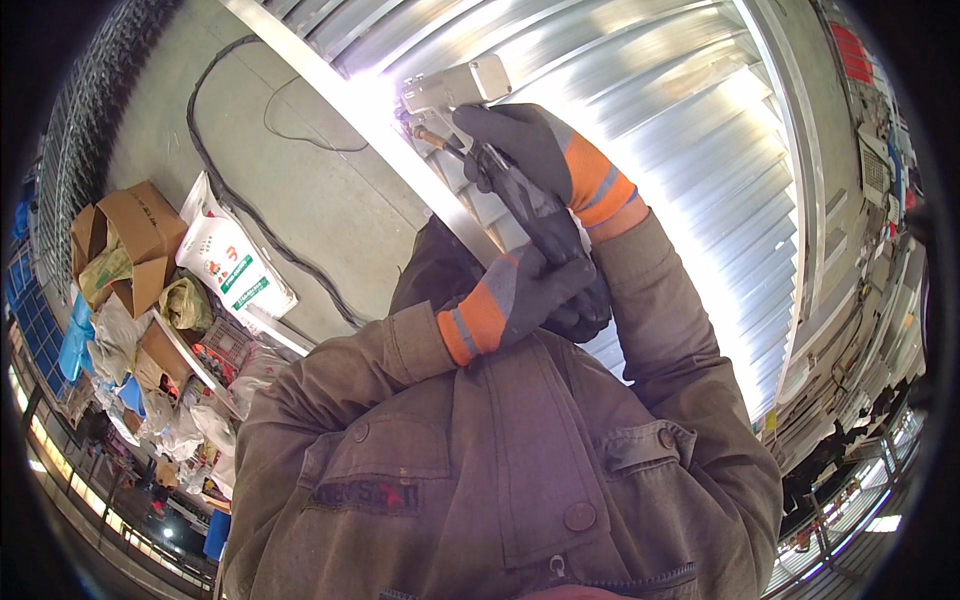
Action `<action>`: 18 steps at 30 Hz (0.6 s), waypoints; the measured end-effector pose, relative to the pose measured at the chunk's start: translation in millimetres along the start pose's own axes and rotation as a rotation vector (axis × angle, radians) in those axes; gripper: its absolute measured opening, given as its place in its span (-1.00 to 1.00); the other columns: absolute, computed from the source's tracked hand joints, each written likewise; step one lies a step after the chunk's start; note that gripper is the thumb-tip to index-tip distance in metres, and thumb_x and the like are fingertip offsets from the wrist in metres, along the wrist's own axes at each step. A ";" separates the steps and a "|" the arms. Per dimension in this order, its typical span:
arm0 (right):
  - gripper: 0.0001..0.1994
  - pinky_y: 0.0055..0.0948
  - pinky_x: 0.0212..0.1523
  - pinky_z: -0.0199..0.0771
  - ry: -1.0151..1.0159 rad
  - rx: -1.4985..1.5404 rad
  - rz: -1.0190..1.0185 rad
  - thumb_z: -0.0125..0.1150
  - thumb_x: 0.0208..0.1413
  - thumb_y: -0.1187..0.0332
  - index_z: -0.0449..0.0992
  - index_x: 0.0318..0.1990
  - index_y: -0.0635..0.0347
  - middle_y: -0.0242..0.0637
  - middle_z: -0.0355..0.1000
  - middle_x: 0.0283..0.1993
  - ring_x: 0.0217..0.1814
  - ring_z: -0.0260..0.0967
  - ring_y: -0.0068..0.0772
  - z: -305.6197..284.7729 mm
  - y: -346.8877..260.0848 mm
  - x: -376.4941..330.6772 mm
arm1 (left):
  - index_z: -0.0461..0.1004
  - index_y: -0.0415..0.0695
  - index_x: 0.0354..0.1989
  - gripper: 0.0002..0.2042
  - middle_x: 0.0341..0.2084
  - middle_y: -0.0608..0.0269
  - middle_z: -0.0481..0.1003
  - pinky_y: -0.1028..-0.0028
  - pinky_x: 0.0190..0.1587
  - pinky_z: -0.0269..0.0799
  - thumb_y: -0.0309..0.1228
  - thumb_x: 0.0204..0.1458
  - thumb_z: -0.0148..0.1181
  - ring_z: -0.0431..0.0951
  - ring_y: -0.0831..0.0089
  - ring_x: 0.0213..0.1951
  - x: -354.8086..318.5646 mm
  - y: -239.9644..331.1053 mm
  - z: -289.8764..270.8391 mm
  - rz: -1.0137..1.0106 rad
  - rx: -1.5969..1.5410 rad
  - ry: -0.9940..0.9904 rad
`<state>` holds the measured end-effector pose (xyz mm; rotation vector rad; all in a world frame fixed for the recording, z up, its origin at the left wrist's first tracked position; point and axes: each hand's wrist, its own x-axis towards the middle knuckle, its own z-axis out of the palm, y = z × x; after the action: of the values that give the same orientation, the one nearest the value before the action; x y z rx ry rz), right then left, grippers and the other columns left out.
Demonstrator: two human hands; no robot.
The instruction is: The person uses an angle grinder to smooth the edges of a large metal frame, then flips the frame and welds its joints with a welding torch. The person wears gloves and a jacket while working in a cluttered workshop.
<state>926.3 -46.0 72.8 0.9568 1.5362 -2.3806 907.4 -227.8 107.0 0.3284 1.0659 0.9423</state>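
Both hands wear black-palmed gloves with orange and grey cuffs. My right hand is closed around the front of a welding gun, just behind its grey, block-shaped head. Lower down, my left hand wraps the gun's dark rear part. A thin copper-coloured tube sticks out toward a long, bright metal bar. White-violet glare flares where the gun's tip meets the bar's edge, so the exact contact spot is washed out. Ribbed, shiny metal slats lie beside the bar and reflect the light.
A thick black cable curves over the grey floor at left. Beyond it are an open cardboard box, a white printed sack and piled plastic bags. A second metal rail bounds the slats at right, with metal lengths stacked past it.
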 end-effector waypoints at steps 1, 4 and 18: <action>-0.53 -0.39 -0.18 0.60 0.027 -0.036 0.034 0.25 0.50 0.03 0.67 0.10 0.39 -0.23 0.64 -0.29 -0.28 0.59 -0.47 -0.3 0.6 -3.3 | 0.65 -0.27 0.06 -0.73 -0.16 0.16 0.74 0.36 -0.08 0.77 -0.28 0.48 0.26 0.78 0.39 -0.12 -1.1 -0.4 0.5 0.026 0.071 -0.001; -0.48 -0.39 -0.23 0.61 0.053 0.047 -0.121 0.24 0.50 0.00 0.69 0.15 0.40 -0.25 0.64 -0.30 -0.30 0.61 -0.46 1.0 6.1 -25.0 | 0.66 -0.26 0.07 -0.74 -0.17 0.11 0.76 0.34 -0.07 0.76 -0.30 0.46 0.28 0.79 0.37 -0.12 -1.2 -4.6 5.3 -0.063 -0.032 -0.092; -0.51 -0.35 -0.23 0.60 0.047 0.126 0.001 0.25 0.51 -0.02 0.70 0.06 0.34 -0.23 0.61 -0.31 -0.33 0.57 -0.45 -4.9 28.8 -25.1 | 0.61 -0.26 0.05 -0.74 -0.16 0.10 0.75 0.31 -0.09 0.79 -0.28 0.47 0.26 0.79 0.35 -0.12 5.8 -21.5 11.0 -0.042 -0.071 -0.121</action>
<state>961.0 -60.3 64.1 1.0450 1.4146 -2.4966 928.4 -233.7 94.9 0.2995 0.9231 0.9089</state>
